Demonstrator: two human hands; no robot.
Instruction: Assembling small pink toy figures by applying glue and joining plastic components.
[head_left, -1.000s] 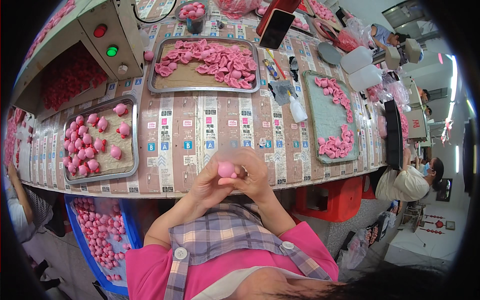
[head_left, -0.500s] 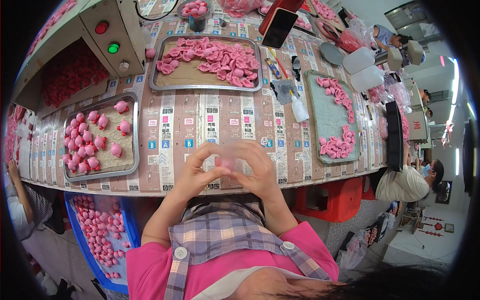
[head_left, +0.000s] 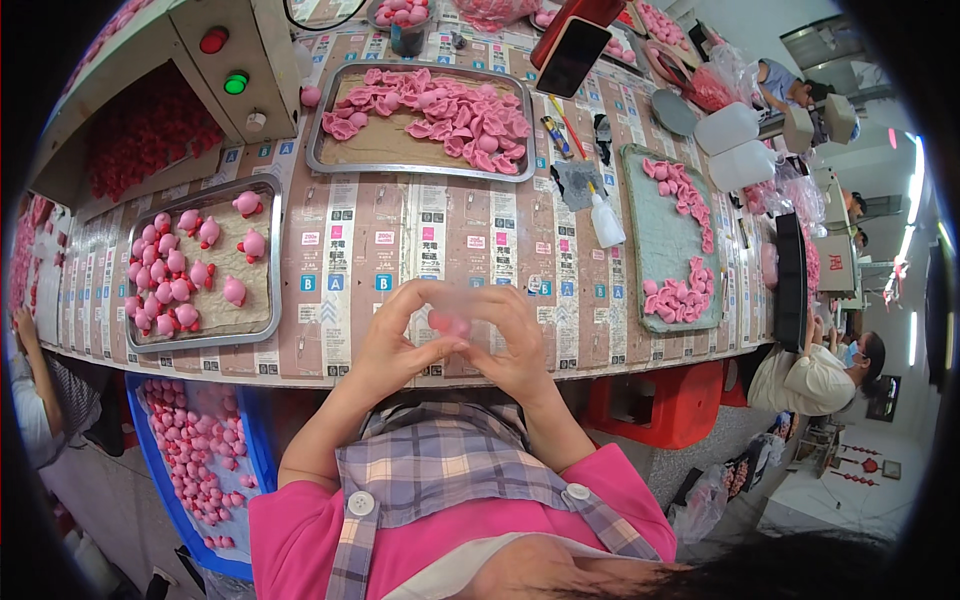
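Observation:
Above the near edge of the table, my left hand (head_left: 397,325) and my right hand (head_left: 517,338) meet, thumbs and fingertips curled around a small pink round toy piece (head_left: 452,325). A red bit shows on its left side; fingers and blur hide the rest. To the left, a metal tray (head_left: 277,262) carries pink toy figures (head_left: 170,275) with red parts. Beyond my hands, another metal tray (head_left: 345,172) bears pink balls and thin, curled pink pieces (head_left: 470,120). At the right stands a pale green tray (head_left: 668,225) with more of these pink pieces.
A box-like machine (head_left: 228,50) with red and green lights stands at the far left. A blue crate (head_left: 262,440) of pink figures sits below the table, left; a red stool (head_left: 655,405) is at the right. A white squeeze bottle (head_left: 607,222) and phone (head_left: 573,57) rest on the table.
The view has shifted slightly. My hands stay together around the pink toy piece, which seems turned a little, its red bit now showing differently.

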